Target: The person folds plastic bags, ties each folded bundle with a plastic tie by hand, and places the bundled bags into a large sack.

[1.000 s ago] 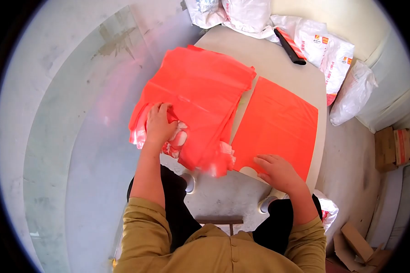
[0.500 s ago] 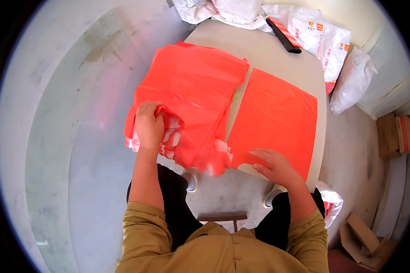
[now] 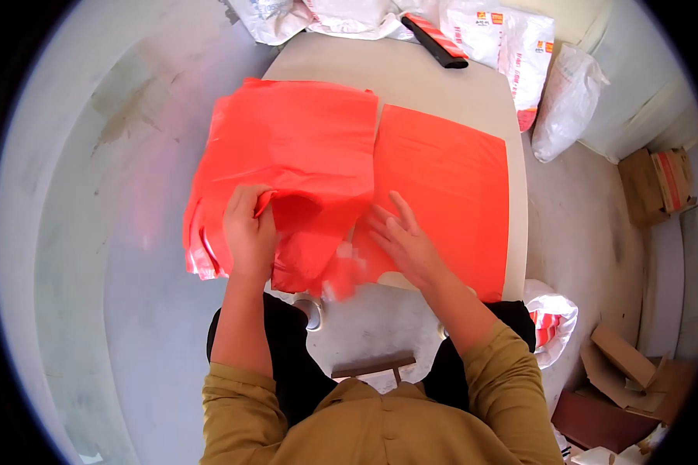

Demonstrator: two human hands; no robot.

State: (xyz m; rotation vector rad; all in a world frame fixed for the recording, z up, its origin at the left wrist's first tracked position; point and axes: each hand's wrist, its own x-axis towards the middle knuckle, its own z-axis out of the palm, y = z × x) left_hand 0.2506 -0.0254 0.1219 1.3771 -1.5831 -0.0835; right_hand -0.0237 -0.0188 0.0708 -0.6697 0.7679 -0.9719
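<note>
A loose pile of red plastic bags [image 3: 295,128] lies on the left part of the pale table [image 3: 349,60]. My left hand [image 3: 250,225] pinches the near edge of the top bag and holds it raised, with a dark fold opening beside the fingers. To the right lies a flat, neat red stack [image 3: 450,194] with a curved cut-out at its near edge. My right hand [image 3: 407,240] is over the left side of that stack, fingers spread, holding nothing. The crumpled near ends of the pile hang at the table's front edge.
A black and red roll-like object [image 3: 436,43] lies at the table's far edge. White printed sacks [image 3: 523,58] stand behind it. Cardboard boxes [image 3: 651,186] are on the floor at right, and an open white sack [image 3: 551,325] with red contents stands near my right knee.
My left hand has lifted the top bag's near edge higher. My right hand has moved left and forward, toward the loose pile. The view has shifted, so the table appears further left.
</note>
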